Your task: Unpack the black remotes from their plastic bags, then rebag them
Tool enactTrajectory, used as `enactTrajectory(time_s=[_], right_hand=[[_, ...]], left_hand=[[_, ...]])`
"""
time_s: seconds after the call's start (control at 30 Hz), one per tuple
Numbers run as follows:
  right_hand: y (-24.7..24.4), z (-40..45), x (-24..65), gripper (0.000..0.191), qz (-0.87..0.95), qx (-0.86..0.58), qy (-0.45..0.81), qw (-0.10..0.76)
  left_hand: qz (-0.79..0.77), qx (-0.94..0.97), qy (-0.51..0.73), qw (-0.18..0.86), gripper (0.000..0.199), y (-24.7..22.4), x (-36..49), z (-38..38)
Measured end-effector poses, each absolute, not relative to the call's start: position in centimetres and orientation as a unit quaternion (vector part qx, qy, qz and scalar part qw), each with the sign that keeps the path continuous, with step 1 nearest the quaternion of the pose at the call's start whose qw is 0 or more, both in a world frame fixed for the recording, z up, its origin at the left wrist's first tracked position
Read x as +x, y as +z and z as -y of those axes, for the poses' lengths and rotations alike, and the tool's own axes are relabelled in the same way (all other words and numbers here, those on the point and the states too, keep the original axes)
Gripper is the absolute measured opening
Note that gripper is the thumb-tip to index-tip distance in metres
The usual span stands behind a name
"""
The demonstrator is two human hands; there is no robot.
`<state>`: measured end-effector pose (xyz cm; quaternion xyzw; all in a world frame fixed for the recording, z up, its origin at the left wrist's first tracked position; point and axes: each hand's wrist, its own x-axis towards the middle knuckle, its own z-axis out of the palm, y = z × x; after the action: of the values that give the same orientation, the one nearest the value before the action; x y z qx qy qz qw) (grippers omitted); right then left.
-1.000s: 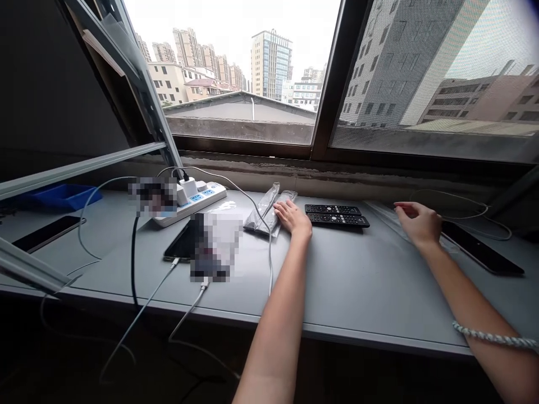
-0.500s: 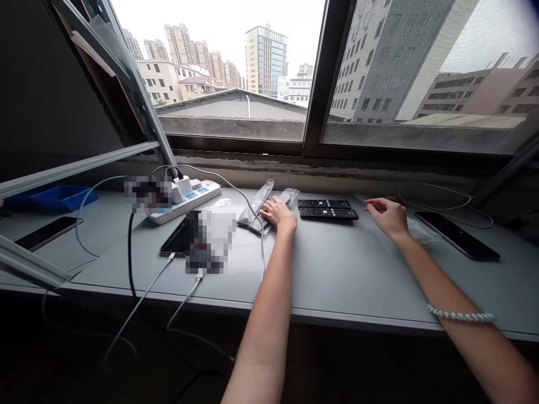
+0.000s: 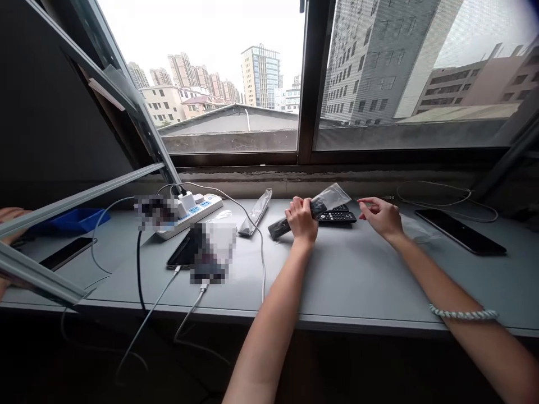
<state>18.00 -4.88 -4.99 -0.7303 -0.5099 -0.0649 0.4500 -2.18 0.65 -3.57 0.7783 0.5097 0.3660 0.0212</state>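
My left hand (image 3: pixel 302 220) is closed around a black remote control in a clear plastic bag (image 3: pixel 332 196), tilted up to the right above the desk. The bag's loose end points towards my right hand (image 3: pixel 381 216), whose thumb and forefinger are slightly apart with nothing between them. Behind the bagged remote, two bare black remotes (image 3: pixel 337 217) lie side by side, partly covered by it. Another bagged remote (image 3: pixel 256 213) rests on the desk to the left of my left hand. Crumpled clear plastic (image 3: pixel 421 229) lies beside my right wrist.
A black phone or tablet (image 3: pixel 461 231) lies at the right, near a looped white cable (image 3: pixel 471 193). Left stand a power strip (image 3: pixel 210 205), a charging phone (image 3: pixel 183 252) and a metal frame (image 3: pixel 84 201). Another person's hand (image 3: pixel 12 213) shows beside a blue tray (image 3: pixel 80 220).
My left hand has lifted one bagged remote and moved it right, in front of the bare remotes. My right hand has barely moved. Another person's hand has appeared at the left edge.
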Motion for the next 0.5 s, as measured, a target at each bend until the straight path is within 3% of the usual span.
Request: enactTrajectory(time_s=[0.27, 0.5], right_hand=[[-4.9, 4.4, 18.1, 0.032, 0.504, -0.713, -0.026, 0.486], [-4.7, 4.7, 17.7, 0.033, 0.570, -0.704, 0.023, 0.422]], left_hand=[[-0.438, 0.844, 0.309, -0.005, 0.033, -5.3, -0.2, -0.2], [-0.446, 0.841, 0.308, -0.003, 0.034, -5.3, -0.1, -0.3]])
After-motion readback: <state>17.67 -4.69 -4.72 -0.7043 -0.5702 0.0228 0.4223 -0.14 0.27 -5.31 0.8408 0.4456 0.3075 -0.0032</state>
